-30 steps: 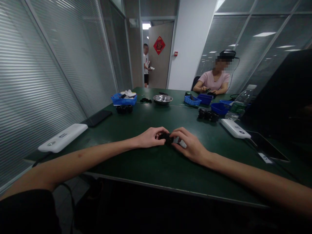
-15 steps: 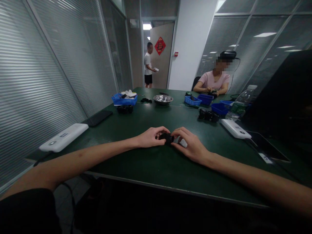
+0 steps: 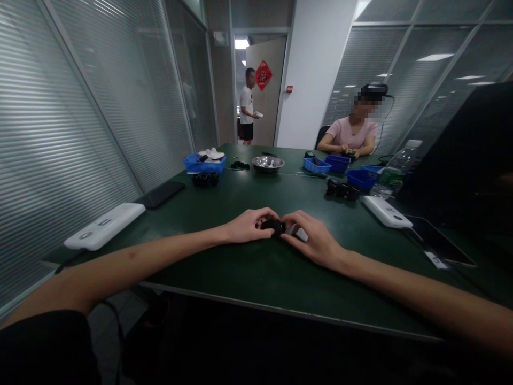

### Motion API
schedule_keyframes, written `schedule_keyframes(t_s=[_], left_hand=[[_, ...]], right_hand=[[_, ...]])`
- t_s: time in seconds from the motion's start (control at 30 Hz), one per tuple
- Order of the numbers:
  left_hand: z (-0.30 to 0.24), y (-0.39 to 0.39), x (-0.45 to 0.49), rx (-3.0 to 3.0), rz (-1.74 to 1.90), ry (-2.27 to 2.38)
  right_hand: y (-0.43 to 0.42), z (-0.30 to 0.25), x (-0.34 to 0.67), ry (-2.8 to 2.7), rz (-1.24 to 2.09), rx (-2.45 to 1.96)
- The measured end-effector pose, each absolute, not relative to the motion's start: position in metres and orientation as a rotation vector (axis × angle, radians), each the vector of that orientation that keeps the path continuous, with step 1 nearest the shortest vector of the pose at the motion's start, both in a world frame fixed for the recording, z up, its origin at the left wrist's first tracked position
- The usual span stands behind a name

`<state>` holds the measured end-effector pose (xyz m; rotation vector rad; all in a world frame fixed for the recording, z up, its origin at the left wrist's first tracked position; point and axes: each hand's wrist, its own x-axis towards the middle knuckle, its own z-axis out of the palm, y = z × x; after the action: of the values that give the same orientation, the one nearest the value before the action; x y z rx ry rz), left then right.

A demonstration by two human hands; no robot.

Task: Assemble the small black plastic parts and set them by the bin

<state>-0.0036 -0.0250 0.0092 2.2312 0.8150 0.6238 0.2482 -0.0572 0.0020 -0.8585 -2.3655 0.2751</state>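
Note:
Between my two hands, low over the dark green table, is a small black part, rounded in outline; its exact kind is too dark to make out. My left hand grips its left side, thumb in front and fingers curled behind. On the other side, my right hand pinches the right end with thumb and fingertips. A small pale, whitish patch shows within the curve of my right hand; I cannot tell what it is. The fingers partly hide the black part.
Black parts and blue bins stand right, near a plastic bottle and white power bank. Farther back are a metal bowl and blue basket. Another white power bank lies left. A co-worker sits across.
Both my hands keep nearly the same place and grip on the black part. The person in the doorway has shifted slightly right. The seated co-worker's hands have moved a little.

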Motion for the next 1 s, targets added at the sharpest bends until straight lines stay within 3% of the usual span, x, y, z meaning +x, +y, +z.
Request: schedule_keyframes(t_s=[1.0], left_hand=[[0.0083, -0.024, -0.0038, 2.247, 0.628, 0.813]], right_hand=[[-0.0589, 0.0014, 0.2473, -2.378, 0.254, -0.79]])
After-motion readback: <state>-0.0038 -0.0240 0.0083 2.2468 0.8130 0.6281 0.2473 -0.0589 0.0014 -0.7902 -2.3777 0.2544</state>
